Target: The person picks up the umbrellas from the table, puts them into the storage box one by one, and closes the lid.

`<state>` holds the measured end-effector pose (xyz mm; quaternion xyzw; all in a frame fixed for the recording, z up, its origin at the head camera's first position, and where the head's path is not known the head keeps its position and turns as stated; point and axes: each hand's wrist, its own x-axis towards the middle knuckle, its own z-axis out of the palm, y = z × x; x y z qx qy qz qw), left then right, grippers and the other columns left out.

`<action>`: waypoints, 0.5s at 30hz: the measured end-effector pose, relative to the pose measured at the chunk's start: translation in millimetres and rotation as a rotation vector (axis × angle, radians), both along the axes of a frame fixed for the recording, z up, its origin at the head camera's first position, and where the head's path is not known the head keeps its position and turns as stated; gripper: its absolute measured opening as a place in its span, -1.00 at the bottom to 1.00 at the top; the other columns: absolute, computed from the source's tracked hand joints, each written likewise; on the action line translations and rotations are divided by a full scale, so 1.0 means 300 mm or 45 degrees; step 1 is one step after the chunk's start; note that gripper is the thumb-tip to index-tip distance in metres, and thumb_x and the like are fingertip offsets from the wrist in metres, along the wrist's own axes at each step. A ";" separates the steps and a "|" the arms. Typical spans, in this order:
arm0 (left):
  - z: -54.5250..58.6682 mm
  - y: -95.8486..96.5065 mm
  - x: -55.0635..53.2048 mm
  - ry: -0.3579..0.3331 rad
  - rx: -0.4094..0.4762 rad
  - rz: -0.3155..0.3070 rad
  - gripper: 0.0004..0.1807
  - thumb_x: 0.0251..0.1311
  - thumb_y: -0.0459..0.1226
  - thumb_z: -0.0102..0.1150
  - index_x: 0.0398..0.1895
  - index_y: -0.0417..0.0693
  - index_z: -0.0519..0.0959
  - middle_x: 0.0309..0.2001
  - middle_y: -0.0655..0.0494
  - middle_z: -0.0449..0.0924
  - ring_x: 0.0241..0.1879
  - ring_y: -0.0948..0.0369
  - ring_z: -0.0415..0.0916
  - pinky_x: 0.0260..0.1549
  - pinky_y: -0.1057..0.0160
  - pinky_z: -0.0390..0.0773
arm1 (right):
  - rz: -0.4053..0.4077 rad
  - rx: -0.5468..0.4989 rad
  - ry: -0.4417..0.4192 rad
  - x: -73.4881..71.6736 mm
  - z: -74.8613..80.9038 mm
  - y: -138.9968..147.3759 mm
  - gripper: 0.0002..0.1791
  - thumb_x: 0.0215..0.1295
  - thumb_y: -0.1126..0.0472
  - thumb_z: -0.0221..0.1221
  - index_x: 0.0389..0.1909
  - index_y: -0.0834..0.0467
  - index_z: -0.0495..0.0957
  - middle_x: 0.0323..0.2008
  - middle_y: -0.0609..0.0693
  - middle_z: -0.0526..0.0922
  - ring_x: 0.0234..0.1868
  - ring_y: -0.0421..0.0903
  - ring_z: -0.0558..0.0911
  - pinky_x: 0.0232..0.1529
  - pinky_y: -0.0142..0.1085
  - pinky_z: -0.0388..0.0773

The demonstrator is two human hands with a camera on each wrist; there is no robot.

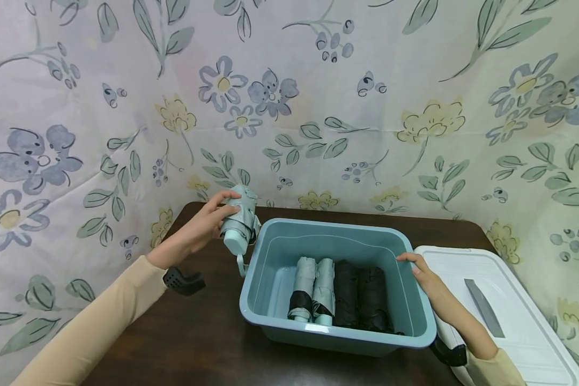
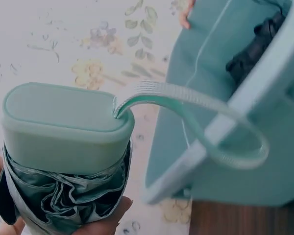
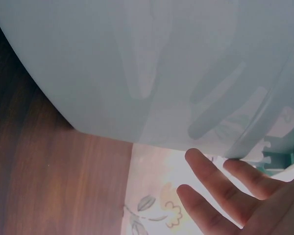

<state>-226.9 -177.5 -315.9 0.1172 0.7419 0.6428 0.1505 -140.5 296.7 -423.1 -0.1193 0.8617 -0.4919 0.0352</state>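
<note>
My left hand (image 1: 208,222) grips a folded pale mint umbrella (image 1: 241,214) beyond the left rim of a blue-green plastic bin (image 1: 328,228). Its flat handle end tilts toward me, and a wrist strap (image 2: 196,110) loops out from it. At the bin's right rim rests my right hand (image 1: 429,281); below the rim, several straight fingers (image 3: 218,188) extend beside the outer wall. Inside the bin lie two mint folded umbrellas (image 1: 305,279) side by side, then two black folded bundles (image 1: 346,292) to their right.
A white lid (image 1: 521,300) with a grey strip lies right of the bin, partly under my right forearm. Everything stands on a dark brown wooden table (image 1: 198,327). Behind it hangs a flowered cloth (image 1: 318,145).
</note>
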 end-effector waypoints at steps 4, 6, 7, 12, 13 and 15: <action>0.012 0.031 0.014 -0.046 0.006 -0.021 -0.63 0.37 -0.14 -0.15 0.18 0.15 0.09 0.02 -0.10 0.18 -0.41 0.17 0.42 -0.47 0.22 0.48 | 0.016 0.025 0.042 0.002 0.000 0.004 -0.57 0.49 -0.01 -0.42 0.24 0.09 0.12 0.23 0.28 0.10 -0.05 0.21 0.45 -0.35 -0.18 0.53; 0.017 0.050 0.020 -0.064 0.004 -0.045 -0.63 0.38 -0.16 -0.16 0.18 0.15 0.07 0.05 -0.13 0.14 -0.40 0.15 0.42 -0.47 0.22 0.48 | 0.029 0.044 0.075 0.004 0.001 0.006 -0.58 0.50 0.02 -0.42 0.24 0.09 0.12 0.22 0.27 0.13 -0.07 0.15 0.48 -0.36 -0.22 0.54; 0.018 0.060 0.023 -0.073 0.004 -0.054 -0.64 0.37 -0.17 -0.17 0.17 0.14 0.07 0.06 -0.14 0.13 -0.40 0.14 0.42 -0.48 0.22 0.47 | 0.033 0.054 0.090 0.004 0.002 0.007 -0.59 0.51 0.04 -0.42 0.24 0.08 0.13 0.22 0.26 0.14 -0.09 0.11 0.49 -0.37 -0.24 0.55; 0.020 0.102 0.033 -0.068 -0.038 -0.101 -0.62 0.35 -0.18 -0.15 0.16 0.09 0.05 0.06 -0.17 0.13 -0.46 0.15 0.39 -0.52 0.23 0.45 | 0.039 0.062 0.099 0.005 0.003 0.007 -0.59 0.51 0.05 -0.42 0.25 0.08 0.12 0.21 0.25 0.16 -0.10 0.07 0.50 -0.37 -0.26 0.55; 0.020 0.111 0.035 -0.070 -0.052 -0.104 -0.62 0.35 -0.17 -0.14 0.16 0.09 0.06 0.02 -0.16 0.16 -0.49 0.19 0.34 -0.54 0.25 0.42 | 0.038 0.060 0.097 0.006 0.003 0.007 -0.59 0.51 0.04 -0.43 0.25 0.08 0.12 0.22 0.26 0.15 -0.09 0.10 0.49 -0.36 -0.26 0.54; 0.023 0.128 0.041 -0.072 -0.082 -0.118 -0.62 0.34 -0.17 -0.12 0.15 0.09 0.07 -0.07 -0.12 0.21 -0.55 0.24 0.23 -0.57 0.30 0.35 | 0.037 0.059 0.096 0.006 0.003 0.007 -0.58 0.51 0.04 -0.43 0.26 0.09 0.12 0.22 0.26 0.14 -0.07 0.15 0.48 -0.36 -0.26 0.54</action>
